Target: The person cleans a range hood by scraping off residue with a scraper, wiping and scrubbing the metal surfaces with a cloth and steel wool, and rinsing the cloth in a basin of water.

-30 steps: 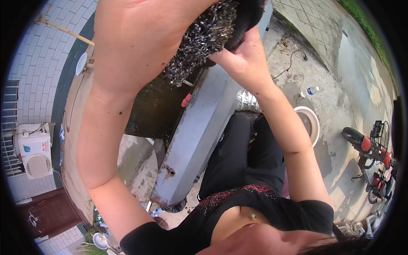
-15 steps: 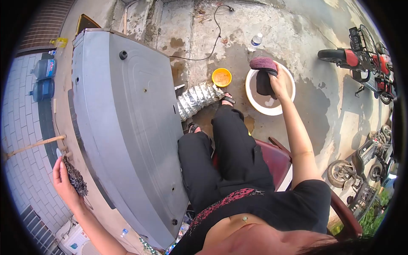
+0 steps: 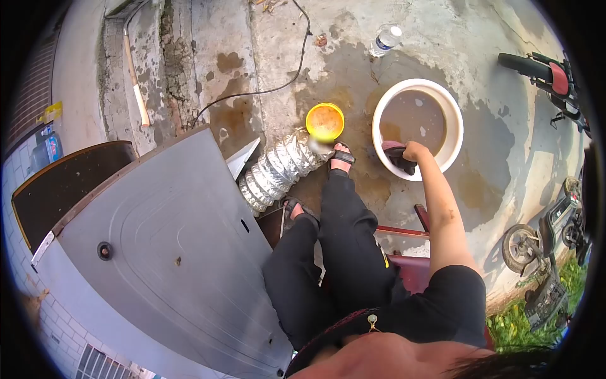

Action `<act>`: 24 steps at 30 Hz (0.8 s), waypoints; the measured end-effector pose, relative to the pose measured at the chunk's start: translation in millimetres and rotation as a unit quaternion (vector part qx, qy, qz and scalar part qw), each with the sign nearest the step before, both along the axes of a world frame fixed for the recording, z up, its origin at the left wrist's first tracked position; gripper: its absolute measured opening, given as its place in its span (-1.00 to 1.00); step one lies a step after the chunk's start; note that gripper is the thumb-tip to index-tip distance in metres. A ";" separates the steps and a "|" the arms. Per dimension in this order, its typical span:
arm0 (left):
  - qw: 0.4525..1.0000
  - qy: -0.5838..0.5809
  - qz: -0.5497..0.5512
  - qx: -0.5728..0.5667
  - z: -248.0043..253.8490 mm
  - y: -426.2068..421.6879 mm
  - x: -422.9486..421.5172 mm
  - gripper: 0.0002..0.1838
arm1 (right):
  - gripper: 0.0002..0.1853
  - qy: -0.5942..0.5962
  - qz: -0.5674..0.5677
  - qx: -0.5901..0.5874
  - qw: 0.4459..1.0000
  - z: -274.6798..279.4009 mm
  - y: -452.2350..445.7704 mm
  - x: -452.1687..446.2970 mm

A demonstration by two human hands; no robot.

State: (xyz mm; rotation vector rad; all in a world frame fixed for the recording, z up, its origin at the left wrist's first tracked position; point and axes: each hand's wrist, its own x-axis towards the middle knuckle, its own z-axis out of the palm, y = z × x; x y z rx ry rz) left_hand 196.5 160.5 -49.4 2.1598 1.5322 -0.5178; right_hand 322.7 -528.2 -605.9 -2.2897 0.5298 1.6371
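Observation:
My right hand [image 3: 415,152] reaches down into a white basin [image 3: 454,148] of murky water [image 3: 413,117]. It is closed on a purple and black cloth [image 3: 399,158] at the basin's near left rim. My left hand is out of the frame. A large grey metal panel [image 3: 170,234] stands tilted on the left beside my legs. Near my feet is a yellow bowl [image 3: 325,121] with cloudy contents, next to a silver foil duct [image 3: 278,170].
A water bottle [image 3: 386,41] stands beyond the basin. A black cable [image 3: 278,90] crosses the concrete. A wooden handle [image 3: 134,82] lies at upper left. A red chair [image 3: 413,271] is beneath me. Motorbikes [image 3: 536,237] stand at right.
My right hand has lowered the cloth from above the basin into it. My left hand, with the dark metal scourer, has left the view. The view has shifted, and the panel looks more tilted.

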 end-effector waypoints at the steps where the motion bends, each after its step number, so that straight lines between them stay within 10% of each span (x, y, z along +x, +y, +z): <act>1: 1.000 0.014 0.010 0.001 -5.4 0.0 -1.0 -0.73 | -0.60 -0.016 -0.020 0.002 1.000 11.1 6.8 9.9; 14: 0.996 0.087 0.025 -0.002 -32.8 13.5 -5.4 -0.72 | -0.41 -0.064 -0.161 -0.072 0.982 -17.4 20.7 -46.8; 24: 0.998 0.040 -0.031 -0.033 -42.2 40.0 -29.6 -0.71 | -0.81 -0.394 -0.263 0.082 0.877 172.7 -1.2 -44.2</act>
